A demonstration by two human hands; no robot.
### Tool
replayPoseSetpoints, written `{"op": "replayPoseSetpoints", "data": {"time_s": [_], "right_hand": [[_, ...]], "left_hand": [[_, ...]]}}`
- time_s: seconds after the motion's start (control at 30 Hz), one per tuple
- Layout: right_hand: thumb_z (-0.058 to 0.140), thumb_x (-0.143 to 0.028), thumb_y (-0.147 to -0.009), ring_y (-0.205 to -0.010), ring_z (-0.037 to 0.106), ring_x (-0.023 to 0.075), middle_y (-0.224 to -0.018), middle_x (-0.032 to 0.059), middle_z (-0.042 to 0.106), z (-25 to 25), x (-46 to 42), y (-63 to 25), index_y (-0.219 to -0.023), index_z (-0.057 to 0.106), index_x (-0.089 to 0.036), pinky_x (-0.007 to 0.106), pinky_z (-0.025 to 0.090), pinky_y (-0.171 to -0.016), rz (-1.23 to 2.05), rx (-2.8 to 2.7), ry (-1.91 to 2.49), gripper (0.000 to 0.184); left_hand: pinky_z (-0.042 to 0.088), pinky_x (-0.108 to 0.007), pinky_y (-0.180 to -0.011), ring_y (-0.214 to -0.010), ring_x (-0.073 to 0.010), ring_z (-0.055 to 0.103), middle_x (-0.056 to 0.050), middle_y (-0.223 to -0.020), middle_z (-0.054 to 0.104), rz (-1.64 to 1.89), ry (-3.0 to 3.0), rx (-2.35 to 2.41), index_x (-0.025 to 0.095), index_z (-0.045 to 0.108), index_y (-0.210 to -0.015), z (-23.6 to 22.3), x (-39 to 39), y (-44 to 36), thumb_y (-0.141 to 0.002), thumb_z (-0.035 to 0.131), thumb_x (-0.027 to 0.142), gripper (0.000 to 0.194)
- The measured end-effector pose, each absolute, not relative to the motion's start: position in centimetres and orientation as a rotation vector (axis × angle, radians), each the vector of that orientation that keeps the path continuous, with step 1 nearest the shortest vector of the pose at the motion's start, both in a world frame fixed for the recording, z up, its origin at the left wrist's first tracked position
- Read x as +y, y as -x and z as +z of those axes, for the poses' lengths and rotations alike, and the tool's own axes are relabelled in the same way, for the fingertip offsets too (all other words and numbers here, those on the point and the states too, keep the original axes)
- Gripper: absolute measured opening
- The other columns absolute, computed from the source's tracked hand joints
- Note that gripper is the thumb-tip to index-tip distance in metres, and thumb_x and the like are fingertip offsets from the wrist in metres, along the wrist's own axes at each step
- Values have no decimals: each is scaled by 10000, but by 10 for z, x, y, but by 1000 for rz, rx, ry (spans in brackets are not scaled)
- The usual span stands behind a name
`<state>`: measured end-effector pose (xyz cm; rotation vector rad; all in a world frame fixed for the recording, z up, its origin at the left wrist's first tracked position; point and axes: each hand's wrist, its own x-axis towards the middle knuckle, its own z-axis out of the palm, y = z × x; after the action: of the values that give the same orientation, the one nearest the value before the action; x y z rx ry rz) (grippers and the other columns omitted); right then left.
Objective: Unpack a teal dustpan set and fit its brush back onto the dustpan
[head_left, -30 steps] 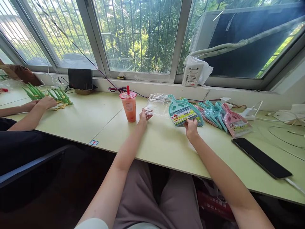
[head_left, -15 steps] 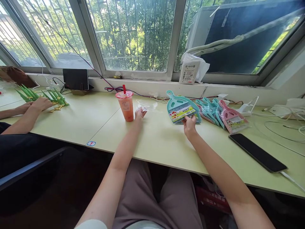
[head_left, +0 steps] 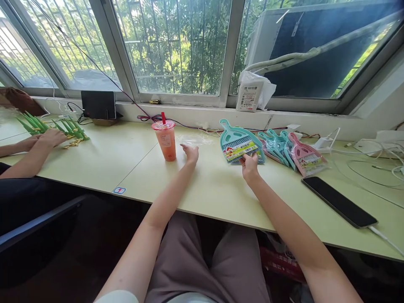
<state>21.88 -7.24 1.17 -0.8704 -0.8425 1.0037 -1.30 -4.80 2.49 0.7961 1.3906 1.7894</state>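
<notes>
My right hand (head_left: 249, 165) is closed on the near edge of a teal mini dustpan-and-brush set (head_left: 240, 143) with a printed label, holding it just above the pale green desk (head_left: 217, 189). My left hand (head_left: 191, 153) rests on the desk with loosely spread fingers and holds nothing. A clear plastic bag (head_left: 193, 139) lies flat just beyond its fingertips. An orange drink cup (head_left: 166, 139) with a red straw stands immediately to the left of that hand.
More bagged teal and pink sets (head_left: 288, 150) lie fanned out right of the held one. A black phone (head_left: 339, 202) and cables (head_left: 366, 168) are at right. At far left another person's hand (head_left: 50, 136) rests by green sticks (head_left: 67, 126). A white packet (head_left: 252, 94) sits on the sill.
My left hand pulled the clear bag off the teal set, laid it flat by the cup and let go. My right hand kept hold of the set.
</notes>
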Motion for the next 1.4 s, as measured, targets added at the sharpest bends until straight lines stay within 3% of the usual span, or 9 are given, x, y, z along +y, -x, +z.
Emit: {"op": "replayPoseSetpoints", "data": {"time_s": [0.1, 0.27, 0.37, 0.5, 0.7, 0.8, 0.93, 1.17, 1.4], "right_hand": [[623, -225, -636, -977, 662, 199, -1134, 36, 647, 13, -73, -218, -1104, 504, -281, 376, 596, -790, 1020, -798, 869, 486], [620, -190, -618, -924, 668, 184, -1099, 27, 662, 15, -75, -216, -1104, 510, -274, 355, 602, -763, 1055, -772, 875, 505], [635, -195, -613, -919, 667, 184, -1083, 26, 664, 15, -77, -214, -1089, 513, -269, 344, 603, -746, 1063, -802, 896, 497], [661, -198, -605, -913, 667, 194, -1044, 27, 669, 16, -77, -214, -1046, 517, -258, 338, 603, -722, 1072, -838, 929, 468], [705, -217, -574, -863, 678, 211, -954, 4, 681, 23, -76, -220, -1048, 494, -261, 367, 604, -708, 1146, -1037, 921, 520], [653, -259, -609, -914, 685, 233, -1005, 16, 688, 27, -80, -219, -1039, 493, -256, 400, 602, -750, 1245, -1135, 825, 459], [559, -327, -678, -1039, 658, 269, -1066, 35, 696, 33, -90, -216, -1004, 524, -244, 472, 582, -841, 1358, -1223, 672, 338], [785, -452, -636, -1083, 646, 248, -1125, 24, 694, 28, -88, -212, -1051, 552, -257, 465, 534, -957, 1312, -1333, 756, 515], [854, -586, -466, -952, 682, 311, -905, 94, 725, 22, -75, -213, -824, 622, -188, 490, 552, -890, 1280, -1372, 932, 584]], "left_hand": [[123, -401, -1192, -1492, -287, -61, -167, -1617, -16, 1779, -1097, 1663, 154, 265, -1461, 31, -55, 10, -701, 678, 79, 869], [62, -405, -1199, -1491, -233, 107, -55, -1560, 314, 1655, -1474, 1340, 249, 617, -1200, 37, -67, -3, -853, 602, 244, 347], [38, -411, -1197, -1481, -229, 157, -47, -1479, 446, 1583, -1545, 1183, 249, 693, -1056, 35, -73, -20, -903, 548, 288, 215], [238, -407, -1157, -1362, -253, 405, -77, -1313, 597, 1438, -1595, 943, 215, 676, -1056, 28, -75, -31, -941, 472, 363, 277], [537, -395, -821, -934, -219, 657, -96, -1041, 669, 1276, -1391, 902, 184, 423, -1264, 20, -71, -32, -819, 644, 361, 527], [547, -358, -767, -891, -207, 654, -80, -1032, 656, 1479, -1398, 957, 189, 380, -1273, 21, -71, -34, -806, 658, 350, 567], [508, -351, -858, -996, -227, 625, -97, -1097, 644, 1733, -1517, 1080, 190, 449, -1241, 26, -74, -34, -831, 623, 368, 479], [447, -353, -928, -1090, -233, 581, -118, -1230, 604, 1904, -1649, 1195, 207, 477, -1268, 35, -87, -39, -884, 550, 417, 444], [417, -263, -616, -655, -147, 535, -2, -751, 584, 2062, -1496, 1143, 223, 530, -1129, 38, -90, -32, -942, 371, 577, 431]]}}
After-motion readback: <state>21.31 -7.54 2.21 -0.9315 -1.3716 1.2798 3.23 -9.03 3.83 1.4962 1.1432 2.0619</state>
